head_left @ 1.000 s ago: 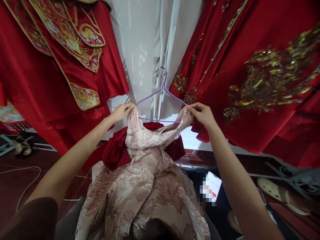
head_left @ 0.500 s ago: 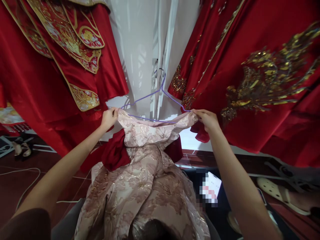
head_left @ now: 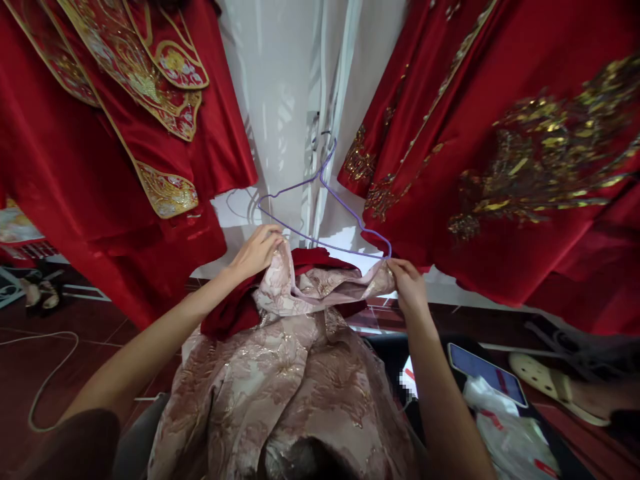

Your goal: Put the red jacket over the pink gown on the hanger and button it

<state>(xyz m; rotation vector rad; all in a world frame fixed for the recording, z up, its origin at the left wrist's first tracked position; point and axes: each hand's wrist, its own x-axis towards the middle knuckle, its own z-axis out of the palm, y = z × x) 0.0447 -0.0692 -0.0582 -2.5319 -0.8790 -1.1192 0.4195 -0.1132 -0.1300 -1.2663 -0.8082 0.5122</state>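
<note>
A pale pink brocade dress (head_left: 295, 360) with a gold floral sheen lies over my lap, its neckline raised in front of me. My left hand (head_left: 260, 250) pinches the neckline's left side. At the opposite end, my right hand (head_left: 410, 287) grips the right shoulder edge. A purple wire hanger (head_left: 325, 243) hangs just above the neckline from a hook on the white wall. Its left end is apart from the dress; its right end meets the fabric by my right fingers, though whether it is inside the fabric I cannot tell. Dark red cloth (head_left: 233, 313) shows behind and beside the bodice.
Red gowns with gold embroidery hang at left (head_left: 175, 180) and right (head_left: 500, 233). To the right are a phone (head_left: 487, 373), a clear plastic bag (head_left: 515, 433) and another person's foot in a cream clog (head_left: 545, 383). A white cable (head_left: 55, 387) runs over the floor at left.
My left hand has moved right and slightly down with the neckline, folding it inward and away from the hanger's left end. My right hand has lowered, and the hanger has tilted down to the right.
</note>
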